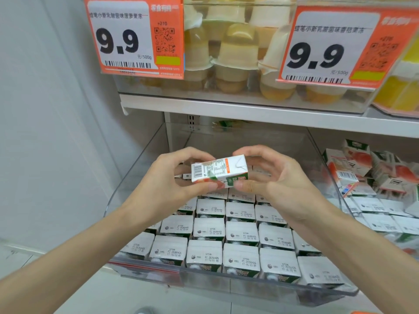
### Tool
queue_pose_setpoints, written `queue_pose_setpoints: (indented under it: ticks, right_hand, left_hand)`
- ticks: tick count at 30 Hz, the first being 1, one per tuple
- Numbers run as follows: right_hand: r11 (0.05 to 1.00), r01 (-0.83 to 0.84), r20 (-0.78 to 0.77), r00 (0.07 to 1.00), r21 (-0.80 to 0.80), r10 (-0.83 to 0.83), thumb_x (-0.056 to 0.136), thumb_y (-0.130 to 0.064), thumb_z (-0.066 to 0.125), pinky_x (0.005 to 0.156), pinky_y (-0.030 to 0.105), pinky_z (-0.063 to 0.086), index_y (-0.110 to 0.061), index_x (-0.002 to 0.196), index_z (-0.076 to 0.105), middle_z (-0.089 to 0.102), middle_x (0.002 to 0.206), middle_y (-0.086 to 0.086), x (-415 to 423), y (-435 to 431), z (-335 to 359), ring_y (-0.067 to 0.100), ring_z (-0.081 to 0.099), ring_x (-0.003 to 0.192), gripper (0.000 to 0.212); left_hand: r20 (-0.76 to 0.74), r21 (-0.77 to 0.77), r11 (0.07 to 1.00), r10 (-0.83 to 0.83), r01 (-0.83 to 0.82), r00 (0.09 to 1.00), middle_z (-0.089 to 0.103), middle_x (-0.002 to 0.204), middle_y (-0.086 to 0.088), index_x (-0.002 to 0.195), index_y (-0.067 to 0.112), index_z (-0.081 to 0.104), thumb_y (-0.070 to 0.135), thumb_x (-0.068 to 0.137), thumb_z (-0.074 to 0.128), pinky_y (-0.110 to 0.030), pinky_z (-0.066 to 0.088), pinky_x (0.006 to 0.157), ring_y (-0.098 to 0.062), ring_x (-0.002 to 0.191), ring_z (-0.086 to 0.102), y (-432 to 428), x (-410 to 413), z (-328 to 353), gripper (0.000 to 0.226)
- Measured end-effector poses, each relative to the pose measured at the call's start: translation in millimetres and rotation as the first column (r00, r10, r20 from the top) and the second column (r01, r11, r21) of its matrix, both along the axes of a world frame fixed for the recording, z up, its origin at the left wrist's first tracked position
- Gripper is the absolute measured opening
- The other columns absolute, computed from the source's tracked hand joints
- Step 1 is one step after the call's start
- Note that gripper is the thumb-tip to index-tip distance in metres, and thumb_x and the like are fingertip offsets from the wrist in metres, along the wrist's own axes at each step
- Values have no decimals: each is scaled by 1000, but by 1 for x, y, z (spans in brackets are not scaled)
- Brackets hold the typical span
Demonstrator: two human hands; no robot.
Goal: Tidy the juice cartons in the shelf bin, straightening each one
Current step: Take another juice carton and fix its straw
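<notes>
left hand [167, 177], right hand [272, 177], juice carton [218, 172] pinched between them, above bin [140, 164]

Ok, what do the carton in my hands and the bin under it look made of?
The carton looks like coated paperboard: smooth printed white faces, folded triangular end flap. The bin looks like clear rigid plastic, glossy; stacked cartons show through its front wall.

The left price tag [133, 36] and the right price tag [335, 48] each read "9.9" and "元/500g", and the cartons [241, 260] below are stamped "FC 20260426" on top.
</notes>
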State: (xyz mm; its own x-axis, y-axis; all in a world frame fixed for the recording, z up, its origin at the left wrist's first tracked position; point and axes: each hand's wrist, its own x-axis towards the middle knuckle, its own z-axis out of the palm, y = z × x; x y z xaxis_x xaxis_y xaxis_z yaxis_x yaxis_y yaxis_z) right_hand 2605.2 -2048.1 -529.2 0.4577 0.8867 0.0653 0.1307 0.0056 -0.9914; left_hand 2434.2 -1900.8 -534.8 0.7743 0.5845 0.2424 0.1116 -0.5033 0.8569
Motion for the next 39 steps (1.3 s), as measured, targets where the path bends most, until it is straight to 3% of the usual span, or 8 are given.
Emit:
queue_pose_setpoints:
  ticks: [10, 16, 20, 25, 28, 32, 36, 39]
  right_hand:
    - [998, -44, -58, 997, 33, 46, 89, -25, 83, 91, 23, 61, -36, 124, 71, 75, 123, -5, -11, 3, 4, 15, 79, 100, 38]
    - [996, -79, 160, 984, 33, 73, 89, 4, 81, 90, 25, 61, -47, 137, 59, 67, 133, -13, -10, 2, 4, 9, 76, 108, 73]
    - [997, -71, 235, 970, 27, 63, 83, 4, 85, 91, 24, 61, -45, 148, 48, 64, 135, -14, -11, 5, -2, 9, 76, 108, 89]
    - [1000, 24, 144, 989, -2, -23, 84, -26, 87, 80, 12, 58, -32, 127, 69, 77, 116, -15, -14, 9, 1, -1, 76, 98, 47]
    - [998, 67, 168, 983, 17, -69, 93, -26, 80, 80, 8, 55, -31, 117, 75, 80, 105, -18, -16, 14, 0, -5, 74, 97, 25]
    - [983, 170, 218, 959, 68, -181, 97, -19, 76, 84, 7, 54, -30, 119, 69, 78, 100, -21, -10, 27, 0, -11, 71, 97, 26]
    - [974, 222, 395, 891, 52, -224, 99, -26, 74, 105, 36, 57, -30, 130, 68, 76, 118, -17, -6, 52, -4, 2, 72, 110, 32]
    - [981, 190, 482, 857, 35, -183, 101, -21, 71, 99, 15, 53, -31, 141, 61, 71, 120, -19, -7, 70, -4, -6, 67, 105, 42]
  left_hand:
    - [106, 92, 995, 29, -39, 994, 74, 106, 11, 104, 26, 69, 7, 79, 91, -27, 63, 86, -14, 108, 68, 2, -1, -6, 39]
    - [-28, 78, 996, -31, 33, 999, 64, 135, 21, 142, 41, 57, 39, 75, 89, -19, 56, 98, 5, 128, 59, 8, -2, -4, 74]
    - [-74, 198, 980, 26, -11, 997, 71, 116, 23, 128, 39, 69, 34, 74, 94, -27, 62, 89, -5, 115, 66, 6, -3, -5, 60]
    - [60, 147, 985, 82, -90, 995, 72, 109, 13, 106, 28, 69, 20, 70, 98, -19, 61, 79, -9, 108, 69, 4, 0, -3, 47]
    - [23, 128, 988, 80, -82, 997, 72, 114, 15, 112, 29, 66, 22, 71, 98, -25, 62, 87, -5, 114, 67, 11, 2, -2, 53]
    - [-15, 200, 957, 218, -210, 976, 69, 117, 15, 133, 28, 60, 15, 91, 82, -32, 59, 98, -1, 111, 67, 35, -4, 0, 48]
    - [-4, 227, 932, 290, -282, 957, 68, 108, 16, 132, 26, 61, 0, 97, 67, -23, 59, 91, 0, 101, 69, 39, -6, -2, 44]
    - [9, 247, 926, 292, -285, 956, 69, 105, 17, 128, 27, 63, 1, 96, 68, -20, 58, 90, 0, 99, 68, 37, -10, -2, 42]
